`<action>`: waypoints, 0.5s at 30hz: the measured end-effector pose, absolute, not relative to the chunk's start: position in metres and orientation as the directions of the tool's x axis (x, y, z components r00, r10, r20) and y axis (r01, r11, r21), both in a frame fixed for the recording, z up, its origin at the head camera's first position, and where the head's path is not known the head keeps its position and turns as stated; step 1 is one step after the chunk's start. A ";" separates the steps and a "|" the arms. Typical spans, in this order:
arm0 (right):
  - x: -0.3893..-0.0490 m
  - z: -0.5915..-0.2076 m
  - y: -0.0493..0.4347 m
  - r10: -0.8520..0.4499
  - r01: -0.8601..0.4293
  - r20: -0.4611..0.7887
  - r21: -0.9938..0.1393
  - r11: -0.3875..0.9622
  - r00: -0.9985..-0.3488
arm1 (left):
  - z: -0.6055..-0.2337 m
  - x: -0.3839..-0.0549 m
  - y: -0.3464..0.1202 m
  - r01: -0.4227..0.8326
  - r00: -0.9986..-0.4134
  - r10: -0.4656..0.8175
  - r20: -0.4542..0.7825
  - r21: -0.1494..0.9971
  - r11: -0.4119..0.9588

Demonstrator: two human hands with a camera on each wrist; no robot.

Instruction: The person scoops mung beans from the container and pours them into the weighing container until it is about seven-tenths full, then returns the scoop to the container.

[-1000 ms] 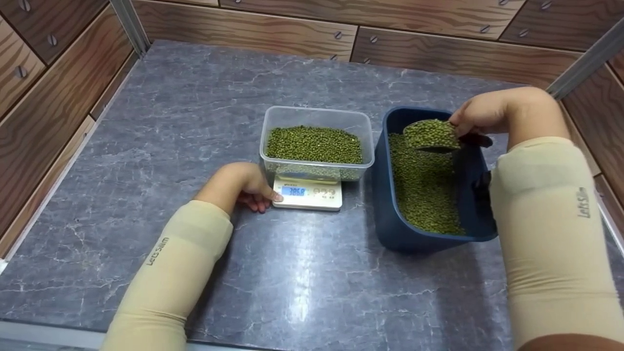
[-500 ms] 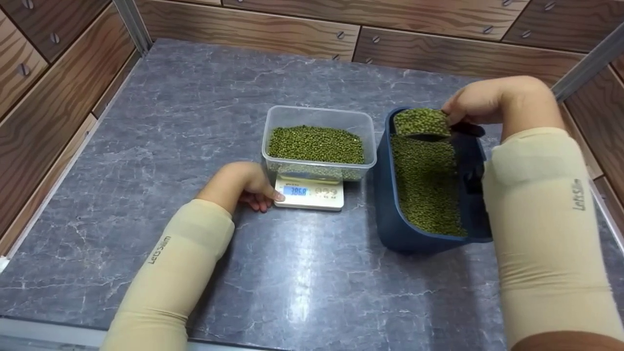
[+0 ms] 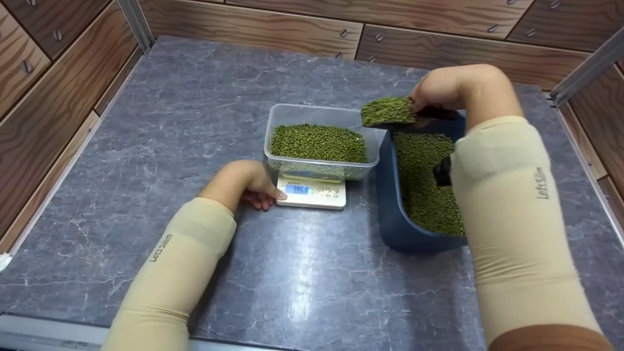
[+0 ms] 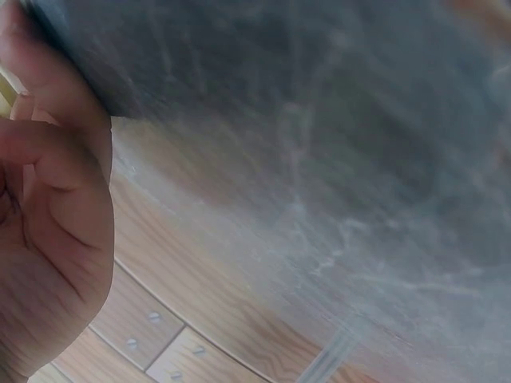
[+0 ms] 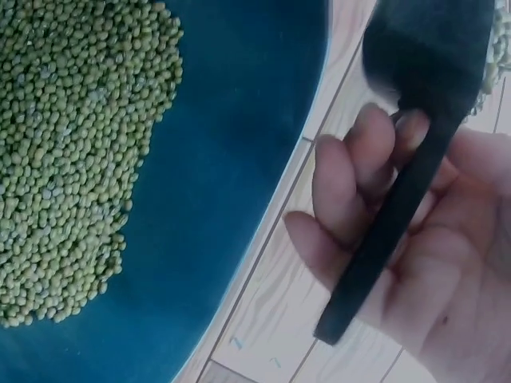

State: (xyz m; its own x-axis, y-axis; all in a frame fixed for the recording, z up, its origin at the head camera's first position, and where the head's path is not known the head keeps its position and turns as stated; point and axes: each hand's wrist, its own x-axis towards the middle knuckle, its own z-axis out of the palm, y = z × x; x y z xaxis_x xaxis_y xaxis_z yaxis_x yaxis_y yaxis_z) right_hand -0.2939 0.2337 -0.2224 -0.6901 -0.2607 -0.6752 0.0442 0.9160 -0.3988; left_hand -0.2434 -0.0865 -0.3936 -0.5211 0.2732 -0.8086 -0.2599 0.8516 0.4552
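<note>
In the head view my right hand grips a black scoop heaped with green mung beans, held level over the gap between the two containers. The scoop's black handle crosses the curled fingers in the right wrist view. My left hand rests at the front left corner of a white kitchen scale, thumb touching its top, fingers beside it. On the scale stands a clear plastic box partly filled with mung beans. The scale's lit display appears to read 386.8.
A deep blue bin holding many mung beans stands right of the clear box, its right side hidden by my forearm. Wood-patterned walls enclose the grey marbled table at the back and sides.
My right hand has carried the full scoop left from above the blue bin to the clear box's right rim. The left hand stays at the scale, and the reading looks the same.
</note>
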 end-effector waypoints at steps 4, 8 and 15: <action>-0.292 -0.217 0.221 -0.230 -0.012 -0.647 -0.324 0.946 -0.727 | -0.394 -0.244 -0.087 -0.263 -0.528 0.267 -0.806 0.454 0.851; -0.289 -0.211 0.207 -0.231 -0.110 -0.623 -0.227 0.968 -0.747 | -0.393 -0.244 -0.087 -0.254 -0.527 0.268 -0.806 0.450 0.856; -0.271 -0.202 0.177 -0.293 -0.351 -0.503 0.023 0.936 -0.813 | -0.394 -0.244 -0.087 -0.262 -0.525 0.272 -0.806 0.458 0.850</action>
State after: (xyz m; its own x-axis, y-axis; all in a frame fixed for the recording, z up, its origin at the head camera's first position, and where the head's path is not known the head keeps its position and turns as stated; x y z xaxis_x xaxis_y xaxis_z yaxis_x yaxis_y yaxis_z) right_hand -0.2714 0.1768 -0.2025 -0.8128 -0.2931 -0.5035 -0.3514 0.9360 0.0225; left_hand -0.2440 -0.0875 -0.3938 -0.5251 0.2722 -0.8063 -0.2622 0.8496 0.4576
